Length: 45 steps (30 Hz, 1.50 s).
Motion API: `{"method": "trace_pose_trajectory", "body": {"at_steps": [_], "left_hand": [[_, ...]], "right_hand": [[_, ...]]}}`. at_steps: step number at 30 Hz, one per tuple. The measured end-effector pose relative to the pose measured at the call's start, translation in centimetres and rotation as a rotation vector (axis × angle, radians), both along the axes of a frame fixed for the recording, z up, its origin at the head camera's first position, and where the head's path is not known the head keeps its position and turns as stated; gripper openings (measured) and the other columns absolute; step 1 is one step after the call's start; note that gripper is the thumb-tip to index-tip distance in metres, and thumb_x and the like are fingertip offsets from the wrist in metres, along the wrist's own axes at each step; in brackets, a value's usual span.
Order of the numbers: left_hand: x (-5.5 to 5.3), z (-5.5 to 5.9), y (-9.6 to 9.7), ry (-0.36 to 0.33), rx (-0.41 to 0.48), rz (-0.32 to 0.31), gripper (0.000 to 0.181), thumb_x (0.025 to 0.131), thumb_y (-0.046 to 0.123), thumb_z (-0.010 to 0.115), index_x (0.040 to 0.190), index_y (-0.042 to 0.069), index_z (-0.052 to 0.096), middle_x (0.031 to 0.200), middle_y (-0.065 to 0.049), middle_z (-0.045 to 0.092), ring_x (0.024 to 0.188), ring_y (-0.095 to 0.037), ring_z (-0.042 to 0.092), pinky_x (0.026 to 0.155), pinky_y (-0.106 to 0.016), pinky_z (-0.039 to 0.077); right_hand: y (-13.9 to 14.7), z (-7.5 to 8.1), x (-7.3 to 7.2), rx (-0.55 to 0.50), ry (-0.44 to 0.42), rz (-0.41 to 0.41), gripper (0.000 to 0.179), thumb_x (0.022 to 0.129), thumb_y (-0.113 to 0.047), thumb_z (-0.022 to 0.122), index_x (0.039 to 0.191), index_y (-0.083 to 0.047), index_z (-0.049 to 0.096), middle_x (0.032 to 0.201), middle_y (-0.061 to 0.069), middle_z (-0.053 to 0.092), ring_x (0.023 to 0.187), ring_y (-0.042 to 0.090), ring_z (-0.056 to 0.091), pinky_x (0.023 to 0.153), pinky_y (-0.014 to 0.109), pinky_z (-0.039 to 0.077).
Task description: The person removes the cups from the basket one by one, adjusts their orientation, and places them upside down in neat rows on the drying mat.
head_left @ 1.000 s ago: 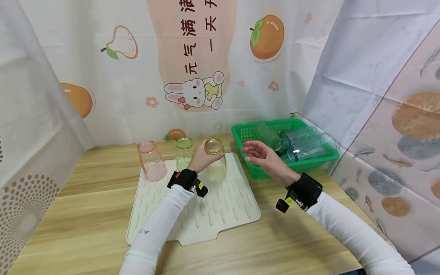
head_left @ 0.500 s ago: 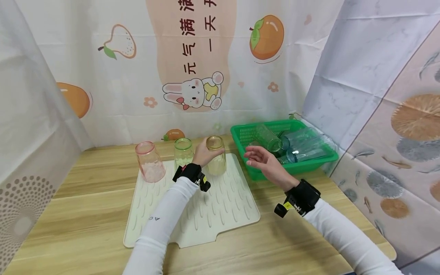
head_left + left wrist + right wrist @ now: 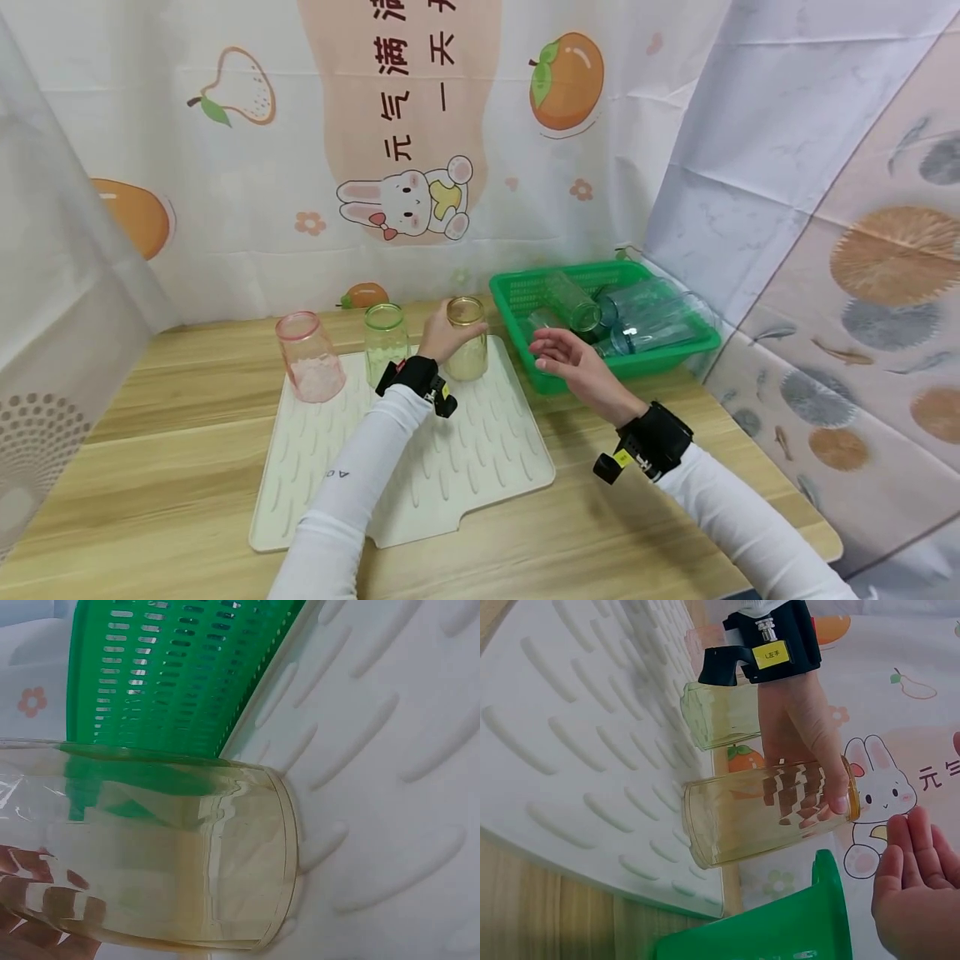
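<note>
A clear amber drinking glass (image 3: 467,354) stands on the cream ridged mat (image 3: 480,450), narrower end up. My left hand (image 3: 444,335) grips it near the top, thumb on the near side and fingers round behind. In the left wrist view the wide lower end of the amber glass (image 3: 187,855) meets the mat. A green glass (image 3: 386,333) and a pink glass (image 3: 309,358) stand in a row to its left. My right hand (image 3: 573,362) hovers before the basket, fingers slightly bent and holding nothing; its palm and fingers (image 3: 919,877) show in the right wrist view.
The green plastic basket (image 3: 551,382) sits right of the mat, with several clear glasses (image 3: 652,321) lying in it. A printed curtain (image 3: 247,183) hangs behind the wooden table (image 3: 180,467), and another cloth (image 3: 847,333) closes off the right side.
The head view has turned slightly right. My left hand and the amber glass have shifted a little toward the mat's back edge. My right hand stays before the basket, slightly lower.
</note>
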State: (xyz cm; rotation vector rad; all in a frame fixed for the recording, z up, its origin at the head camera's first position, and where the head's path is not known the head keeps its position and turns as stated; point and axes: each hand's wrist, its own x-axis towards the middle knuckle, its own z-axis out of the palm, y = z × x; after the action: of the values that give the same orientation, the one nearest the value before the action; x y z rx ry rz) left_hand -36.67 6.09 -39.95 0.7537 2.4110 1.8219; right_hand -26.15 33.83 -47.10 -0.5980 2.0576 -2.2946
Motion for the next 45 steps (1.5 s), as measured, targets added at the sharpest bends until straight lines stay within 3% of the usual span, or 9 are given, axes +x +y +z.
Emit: {"method": "trace_pose_trajectory", "body": {"at_steps": [5,14,19,20,24,25,32,41,45], "left_hand": [[-0.1,-0.4,0.4,-0.012,0.011,0.008,0.074,0.084,0.024,0.077,0.141,0.0,0.036,0.126,-0.022,0.054,0.115,-0.034,0.053,0.094,-0.043,0.044],[-0.1,-1.2,0.9,-0.002,0.052,0.007,0.08,0.086,0.023,0.075,0.145,0.001,0.025,0.134,-0.027,0.046,0.124,-0.038,0.046,0.1,-0.046,0.038],[0.0,-1.3,0.8,-0.013,0.075,-0.001,0.081,0.085,0.02,0.076,0.146,0.004,0.024,0.136,-0.026,0.045,0.125,-0.036,0.045,0.101,-0.045,0.037],[0.0,-1.4,0.8,-0.014,0.079,-0.002,0.082,0.085,0.019,0.076,0.146,0.005,0.023,0.136,-0.026,0.044,0.125,-0.036,0.044,0.101,-0.045,0.037],[-0.2,-1.4,0.9,0.002,0.097,-0.016,0.088,0.084,0.017,0.077,0.147,0.007,0.017,0.141,-0.028,0.038,0.128,-0.037,0.041,0.103,-0.045,0.035],[-0.3,-1.3,0.9,0.009,0.102,-0.018,0.09,0.083,0.017,0.078,0.147,0.008,0.016,0.141,-0.028,0.037,0.128,-0.038,0.041,0.103,-0.046,0.035],[-0.3,1.0,0.6,0.085,0.143,-0.069,0.095,0.08,0.01,0.08,0.146,0.006,0.012,0.142,-0.027,0.034,0.132,-0.034,0.036,0.106,-0.043,0.032],[0.3,4.4,-1.9,0.205,0.056,-0.196,0.088,0.083,0.011,0.077,0.146,0.001,0.016,0.146,-0.026,0.03,0.139,-0.032,0.026,0.111,-0.043,0.026],[1.0,5.6,-3.3,0.235,0.002,-0.239,0.084,0.084,0.014,0.077,0.145,0.004,0.02,0.146,-0.021,0.033,0.138,-0.031,0.029,0.11,-0.044,0.027]], "right_hand": [[-0.1,0.1,1.1,-0.021,-0.018,-0.014,0.057,0.098,-0.002,0.053,0.15,-0.013,0.03,0.148,0.021,0.03,0.137,0.032,0.029,0.112,0.046,0.026],[-0.7,1.3,2.5,0.075,-0.006,-0.017,0.056,0.101,-0.007,0.05,0.151,-0.012,0.026,0.148,0.02,0.03,0.137,0.03,0.029,0.112,0.042,0.026],[-0.5,0.8,2.5,0.091,-0.013,-0.025,0.056,0.101,-0.007,0.051,0.151,-0.012,0.026,0.148,0.017,0.032,0.137,0.03,0.03,0.112,0.042,0.026],[-1.4,2.1,3.3,0.086,-0.022,-0.03,0.057,0.1,-0.007,0.052,0.151,-0.01,0.026,0.147,0.018,0.032,0.137,0.031,0.03,0.112,0.043,0.025],[-0.8,1.5,3.0,0.105,-0.029,-0.039,0.057,0.101,-0.01,0.053,0.151,-0.013,0.026,0.148,0.016,0.033,0.136,0.029,0.031,0.111,0.042,0.028],[-1.1,2.4,3.5,0.11,-0.02,-0.033,0.056,0.101,-0.009,0.051,0.151,-0.011,0.026,0.147,0.017,0.033,0.136,0.03,0.031,0.111,0.042,0.027],[2.1,0.5,1.8,0.076,0.01,-0.061,0.056,0.101,-0.006,0.051,0.151,-0.012,0.027,0.147,0.017,0.034,0.135,0.032,0.032,0.111,0.042,0.028],[7.1,0.6,0.3,0.028,0.048,-0.108,0.055,0.099,0.0,0.052,0.149,-0.009,0.031,0.145,0.022,0.035,0.135,0.036,0.031,0.111,0.05,0.023],[10.9,2.2,-0.1,0.032,0.11,-0.104,0.055,0.098,0.001,0.052,0.149,-0.008,0.032,0.143,0.019,0.04,0.133,0.033,0.034,0.112,0.043,0.024]]}}
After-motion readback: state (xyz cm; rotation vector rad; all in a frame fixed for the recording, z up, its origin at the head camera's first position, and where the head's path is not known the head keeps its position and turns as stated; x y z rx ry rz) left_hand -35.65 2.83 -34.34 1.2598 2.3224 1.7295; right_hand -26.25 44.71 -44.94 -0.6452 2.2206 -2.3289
